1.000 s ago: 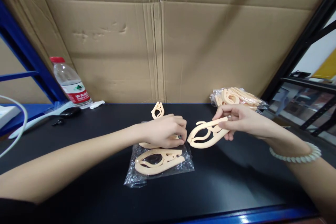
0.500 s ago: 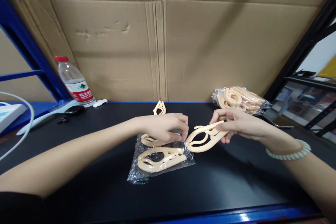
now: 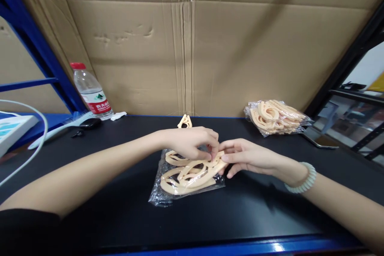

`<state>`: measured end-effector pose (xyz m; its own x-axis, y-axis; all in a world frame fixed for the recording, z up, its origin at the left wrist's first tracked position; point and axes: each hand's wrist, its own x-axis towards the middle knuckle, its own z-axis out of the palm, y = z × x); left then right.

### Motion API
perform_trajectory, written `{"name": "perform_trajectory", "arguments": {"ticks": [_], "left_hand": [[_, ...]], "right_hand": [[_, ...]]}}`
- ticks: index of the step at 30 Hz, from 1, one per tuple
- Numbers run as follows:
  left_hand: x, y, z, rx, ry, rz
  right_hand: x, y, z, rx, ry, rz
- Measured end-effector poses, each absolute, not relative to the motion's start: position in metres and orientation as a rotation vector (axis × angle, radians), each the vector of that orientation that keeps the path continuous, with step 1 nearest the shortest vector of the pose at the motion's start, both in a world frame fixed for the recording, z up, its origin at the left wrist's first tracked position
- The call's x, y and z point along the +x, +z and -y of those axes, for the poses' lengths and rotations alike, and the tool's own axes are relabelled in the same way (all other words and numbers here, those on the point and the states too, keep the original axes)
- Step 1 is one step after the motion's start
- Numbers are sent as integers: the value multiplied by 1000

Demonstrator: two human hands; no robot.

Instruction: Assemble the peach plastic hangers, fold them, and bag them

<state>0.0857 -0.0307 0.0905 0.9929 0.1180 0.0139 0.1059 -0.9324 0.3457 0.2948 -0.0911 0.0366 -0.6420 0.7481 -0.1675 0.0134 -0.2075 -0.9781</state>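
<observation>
A clear plastic bag lies on the black table in front of me, with several peach plastic clips inside. My left hand is closed in a pinch on the bag's open right edge. My right hand has its fingers stretched out against the end of a peach clip that sits mostly inside the bag's mouth. Both hands meet at the bag's opening.
A second bag of peach clips rests at the back right. One loose clip lies by the cardboard wall. A water bottle, a dark small object and a white cable are at the left.
My right hand has moved left with the clip from mid-air and slid it into the bag's mouth. My left hand stayed at the bag's edge.
</observation>
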Motion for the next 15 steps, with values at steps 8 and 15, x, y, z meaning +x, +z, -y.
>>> {"name": "perform_trajectory", "arguments": {"ticks": [8,15], "left_hand": [[83,91,36,2794,90,-130],[85,90,38,2792,143,-104]], "right_hand": [[280,25,93,-922,1734,1767],[267,15,93,-1005,1524,1751]]}}
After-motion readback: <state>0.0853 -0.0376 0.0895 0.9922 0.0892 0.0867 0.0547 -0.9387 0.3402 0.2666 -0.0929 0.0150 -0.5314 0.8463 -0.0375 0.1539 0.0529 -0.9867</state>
